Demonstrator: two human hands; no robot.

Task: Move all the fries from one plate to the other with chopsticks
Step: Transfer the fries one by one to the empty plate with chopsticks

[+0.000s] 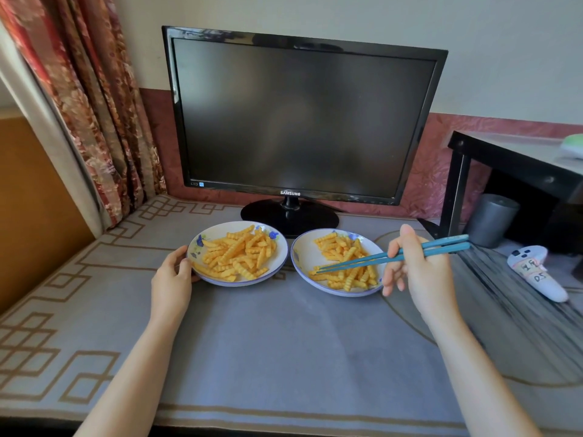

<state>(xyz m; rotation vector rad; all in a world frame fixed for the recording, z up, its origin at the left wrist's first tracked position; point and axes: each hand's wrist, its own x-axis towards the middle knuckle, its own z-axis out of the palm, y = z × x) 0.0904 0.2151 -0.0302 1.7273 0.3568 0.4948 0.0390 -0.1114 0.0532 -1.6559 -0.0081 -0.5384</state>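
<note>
While both plates hold fries, the job looks roughly half done, though I cannot tell which plate is being emptied. At centre right, the right hand (419, 272) grips the chopsticks (394, 255), tips down among the right plate's (298, 263) fries (345, 266). At centre left, the left hand (172, 279) curls round the left plate's (280, 247) rim, its fries (239, 255) piled high.

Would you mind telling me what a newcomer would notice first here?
Bright yellow fries fill two plates at the centre. The right hand holds blue chopsticks tipped into the right plate; the left hand holds the left plate by its rim. A dark monitor looms behind.
</note>
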